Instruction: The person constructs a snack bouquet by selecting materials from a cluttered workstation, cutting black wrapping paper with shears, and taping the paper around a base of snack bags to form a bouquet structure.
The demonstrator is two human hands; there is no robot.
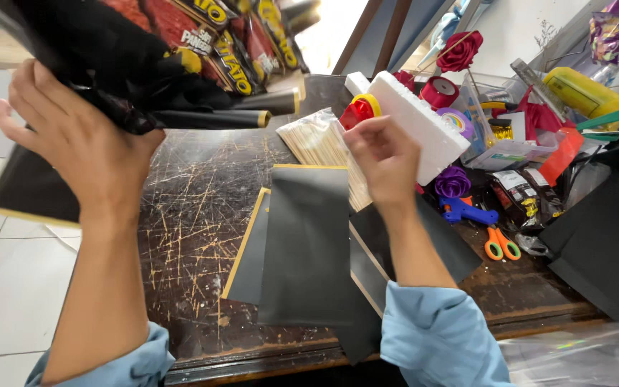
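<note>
My left hand [73, 143] is raised at the upper left and grips a bouquet-like bundle [137, 64] of snack packets wrapped in black paper with gold edges. My right hand [383, 159] is closed around a red tape dispenser with a yellow core [360, 111], right beside a white foam block [420, 122]. Below both hands, black paper sheets with gold edges [302, 244] lie overlapped on the scratched dark wooden table [188, 236]. A bundle of thin wooden sticks [320, 143] lies just left of my right hand.
At the right lie orange-handled scissors [501, 244], a blue glue gun [467, 211], a purple ribbon rose [453, 181], a red rose on a stick [460, 50], tape rolls [440, 92], a yellow box [587, 92] and more black sheets [603, 251]. White floor tiles [8, 287] show left.
</note>
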